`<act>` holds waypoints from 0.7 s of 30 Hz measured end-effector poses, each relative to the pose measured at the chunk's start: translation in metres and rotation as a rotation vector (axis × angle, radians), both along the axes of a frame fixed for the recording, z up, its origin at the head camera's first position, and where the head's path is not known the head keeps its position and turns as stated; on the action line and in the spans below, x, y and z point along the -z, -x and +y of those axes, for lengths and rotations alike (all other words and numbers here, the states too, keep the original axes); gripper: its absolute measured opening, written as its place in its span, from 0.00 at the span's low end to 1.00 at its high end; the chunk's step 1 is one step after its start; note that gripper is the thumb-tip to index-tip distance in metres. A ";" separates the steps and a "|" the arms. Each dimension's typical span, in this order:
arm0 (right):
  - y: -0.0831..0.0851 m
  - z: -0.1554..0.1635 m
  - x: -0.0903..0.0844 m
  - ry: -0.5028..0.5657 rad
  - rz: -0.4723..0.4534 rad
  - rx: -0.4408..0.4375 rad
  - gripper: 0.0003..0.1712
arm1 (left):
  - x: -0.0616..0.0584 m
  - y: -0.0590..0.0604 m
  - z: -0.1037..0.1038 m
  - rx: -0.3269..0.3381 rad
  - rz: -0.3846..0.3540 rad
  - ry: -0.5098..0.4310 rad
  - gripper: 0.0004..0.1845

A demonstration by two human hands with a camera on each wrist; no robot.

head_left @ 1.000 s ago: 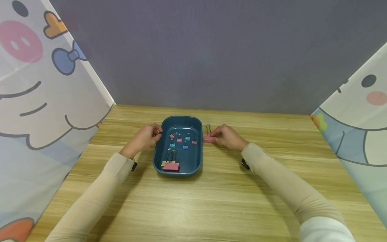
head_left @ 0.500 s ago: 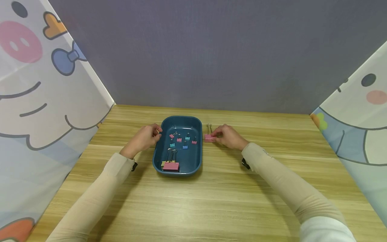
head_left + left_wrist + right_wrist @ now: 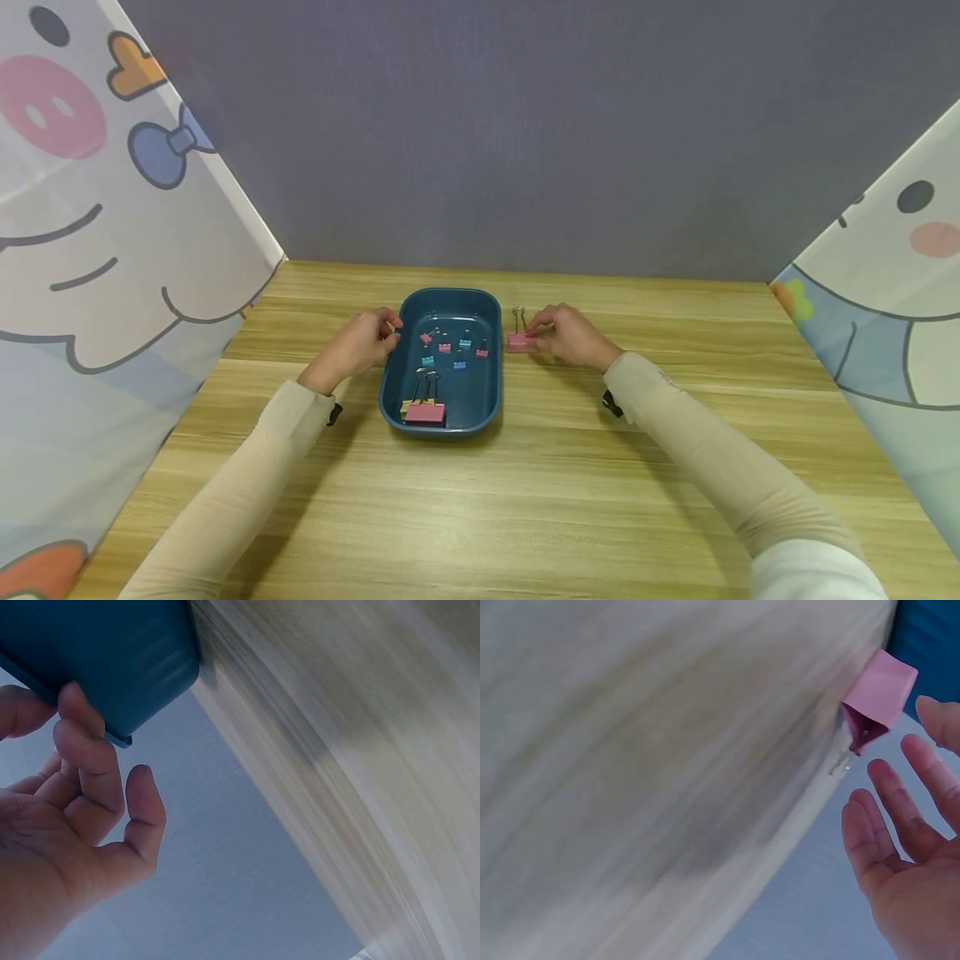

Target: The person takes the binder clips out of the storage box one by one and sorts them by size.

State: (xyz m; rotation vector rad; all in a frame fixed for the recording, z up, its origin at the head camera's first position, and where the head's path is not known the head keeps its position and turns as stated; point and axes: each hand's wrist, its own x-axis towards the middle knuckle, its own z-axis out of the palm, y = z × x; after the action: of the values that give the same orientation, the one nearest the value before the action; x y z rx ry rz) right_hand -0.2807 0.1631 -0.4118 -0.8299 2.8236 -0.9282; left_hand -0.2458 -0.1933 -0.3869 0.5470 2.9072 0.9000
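Head: right hand (image 3: 572, 337) just eased back slightly; pink clip (image 3: 517, 342) sits on table (image 3: 570, 467), right of tray (image 3: 480, 400), so likely released. Left wrist: left hand (image 3: 67, 817) loosely curled, seemingly only touching tray's rim. Right wrist: right hand spread, just beside clip.

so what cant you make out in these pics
Head: most of the yellow clip, hidden by the pink clip in front.
Left wrist: what lies in the tray, hidden by its side.
Right wrist: part of the right hand, cut off by the frame edge.
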 end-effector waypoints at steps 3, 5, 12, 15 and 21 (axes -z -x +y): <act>-0.002 -0.001 -0.007 0.012 -0.002 -0.001 0.11 | 0.000 0.000 0.000 0.001 0.002 -0.003 0.10; -0.003 -0.003 -0.012 0.020 0.005 -0.004 0.12 | 0.000 -0.001 0.000 0.001 0.003 -0.005 0.10; -0.011 -0.014 -0.029 0.053 0.092 -0.053 0.14 | 0.001 -0.001 0.000 -0.001 0.003 -0.011 0.10; -0.016 -0.020 -0.035 0.073 0.130 -0.079 0.14 | 0.001 -0.001 -0.001 0.001 0.003 -0.014 0.10; -0.024 -0.030 -0.040 0.104 0.138 -0.146 0.14 | 0.001 -0.001 -0.001 0.002 -0.009 -0.016 0.11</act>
State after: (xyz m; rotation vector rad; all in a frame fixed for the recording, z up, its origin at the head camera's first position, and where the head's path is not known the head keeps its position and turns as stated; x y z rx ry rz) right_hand -0.2566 0.1330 -0.3714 -1.1381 2.7996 -1.0410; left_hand -0.2452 -0.1946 -0.3880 0.5451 2.8934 0.9244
